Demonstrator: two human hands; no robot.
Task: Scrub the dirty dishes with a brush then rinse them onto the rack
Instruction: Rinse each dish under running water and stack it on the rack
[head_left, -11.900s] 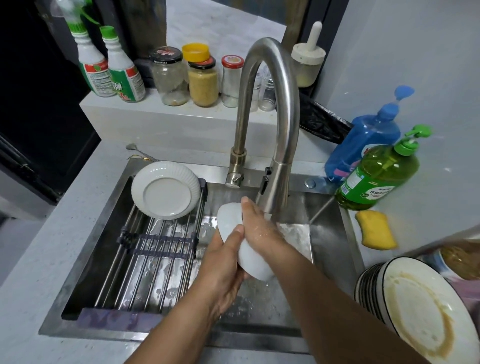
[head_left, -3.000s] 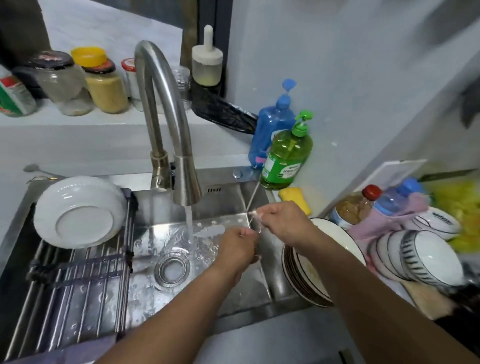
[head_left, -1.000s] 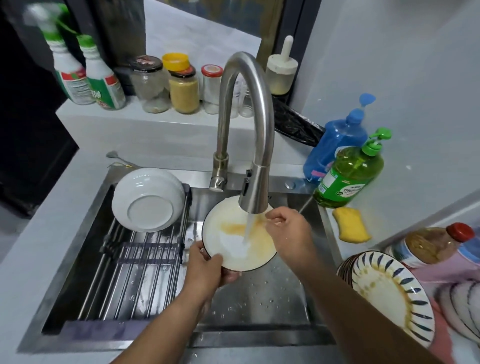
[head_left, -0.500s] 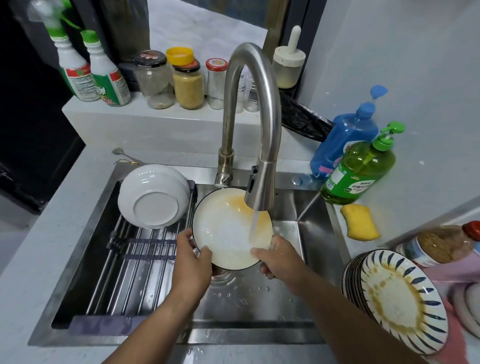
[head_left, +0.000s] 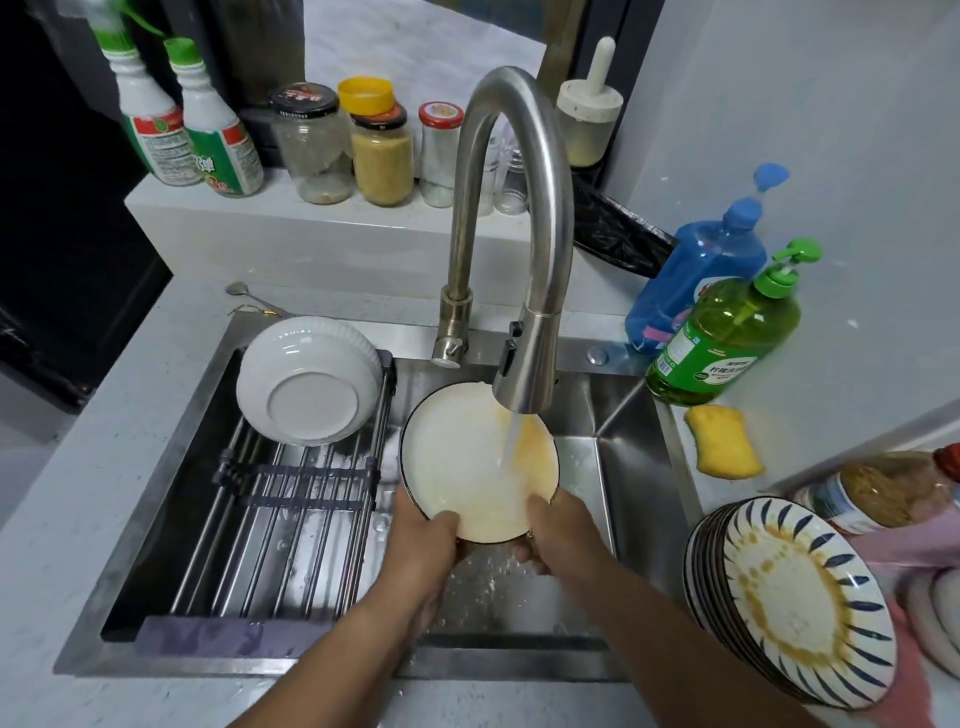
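The desk holds a steel sink, where the fingers are. Left of the fingers, a rack spans the sink and carries an upturned bowl. Right of the fingers, a sponge, a green bottle, a blue bottle and stacked plates sit on the desk. Beyond the fingers, a ledge carries jars and spray bottles; a spoon lies below it.

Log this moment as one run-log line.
step: rinse | both hands hold plate under tap | orange residue remains | bowl on rack
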